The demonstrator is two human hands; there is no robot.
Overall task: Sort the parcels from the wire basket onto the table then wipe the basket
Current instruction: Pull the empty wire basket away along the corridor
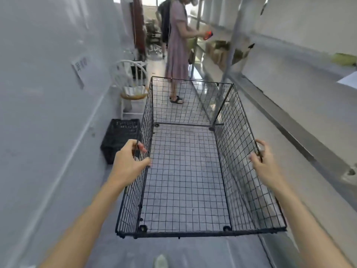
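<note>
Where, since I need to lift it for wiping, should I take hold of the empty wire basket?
By the top rim wires of its two long side walls, one hand on each, from above and outside. The wire basket is wide, open-topped mesh without handles, so opposite rims likely balance it best. The left hand and right hand curl over those rims now.

The basket [185,161] is thin black matt wire; the crate [119,138] beside it, black plastic lattice.

one wire basket [201,233], one left hand [129,161], one right hand [265,164], one black crate [117,138], one white chair [131,82]
</note>
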